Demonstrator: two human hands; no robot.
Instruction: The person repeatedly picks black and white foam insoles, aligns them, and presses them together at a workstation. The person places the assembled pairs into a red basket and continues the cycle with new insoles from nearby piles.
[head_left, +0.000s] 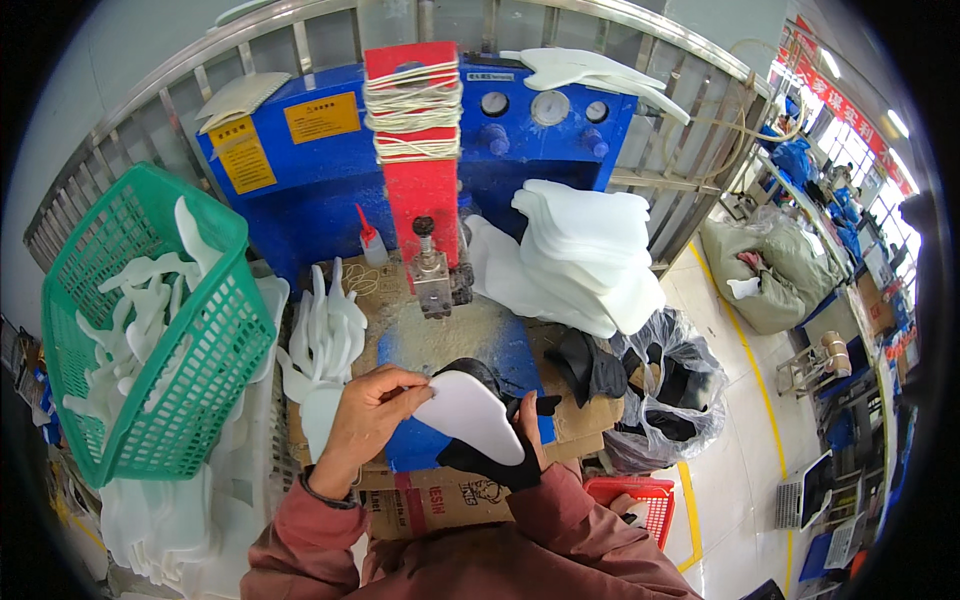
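Note:
Above the blue work surface point(405, 455) I hold a flat white insole-shaped piece point(465, 415), broad at one end and narrower toward my right. My left hand point(372, 412) pinches its left edge between thumb and fingers. On the other side my right hand point(522, 455), in a black glove with bare fingertips, grips the narrow end. A black curved piece point(475, 372) shows behind the white one, close to the right fingers; whether it is attached cannot be made out. Just beyond hangs the metal head point(432, 285) of a machine with a red arm point(415, 190).
White shaped pieces fill a green basket point(215, 375) at left; others stand stacked point(590, 250) at right and lie near my left hand point(330, 325). Black pieces point(585, 365) and a plastic bag point(665, 400) are at right. A red-tipped bottle point(372, 245) stands behind.

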